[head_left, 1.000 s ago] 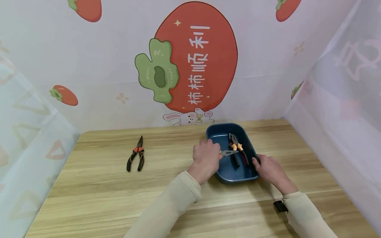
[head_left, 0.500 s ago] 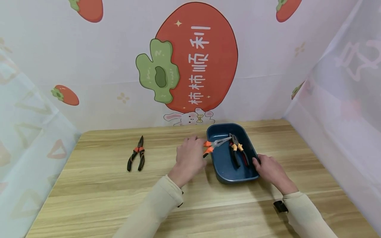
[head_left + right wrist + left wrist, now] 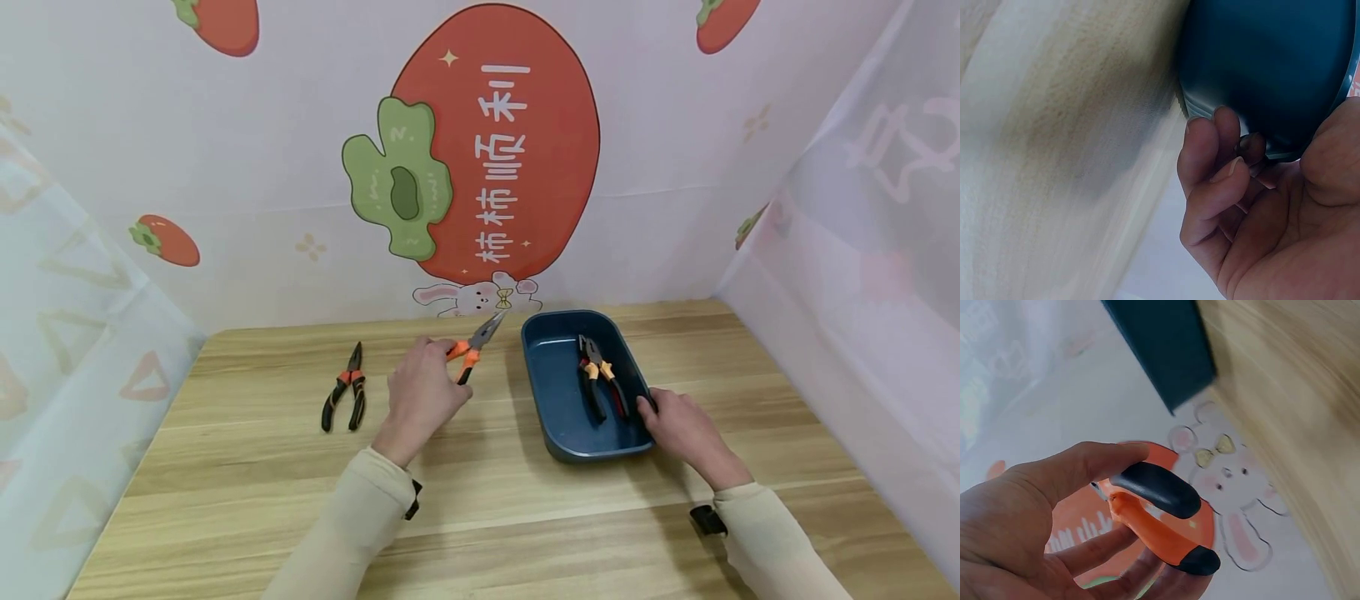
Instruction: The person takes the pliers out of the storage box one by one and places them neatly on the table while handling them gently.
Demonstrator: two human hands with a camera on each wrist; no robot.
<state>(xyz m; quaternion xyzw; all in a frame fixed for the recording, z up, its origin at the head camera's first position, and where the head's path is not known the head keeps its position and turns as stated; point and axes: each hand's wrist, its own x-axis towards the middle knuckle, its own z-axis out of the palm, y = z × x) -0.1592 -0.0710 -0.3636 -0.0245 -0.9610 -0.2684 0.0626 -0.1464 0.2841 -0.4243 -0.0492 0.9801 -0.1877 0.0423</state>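
My left hand (image 3: 423, 396) holds long-nose pliers (image 3: 486, 332) by their orange handles, left of the blue tray, with the tips angled up and to the right. In the left wrist view, the thumb presses one black-ended handle while the fingers lie along the orange handle (image 3: 1157, 536). My right hand (image 3: 686, 433) grips the right rim of the blue tray (image 3: 551, 421), thumb over the edge. The right wrist view shows its curled fingers (image 3: 1200, 147) against the tray's outer wall (image 3: 1260, 69). Black-handled pliers with yellow-orange collars (image 3: 592, 367) lie inside the tray.
Another pair of long-nose pliers (image 3: 348, 383), black and red-orange, lies on the wooden table (image 3: 247, 483) at the left, handles spread. A printed cloth backdrop (image 3: 285, 150) stands behind the table's far edge, with cloth sides left and right.
My left hand has moved left, out from over the tray, carrying the long-nose pliers, whose tips now point more upward. The right hand and the tray have stayed in place.
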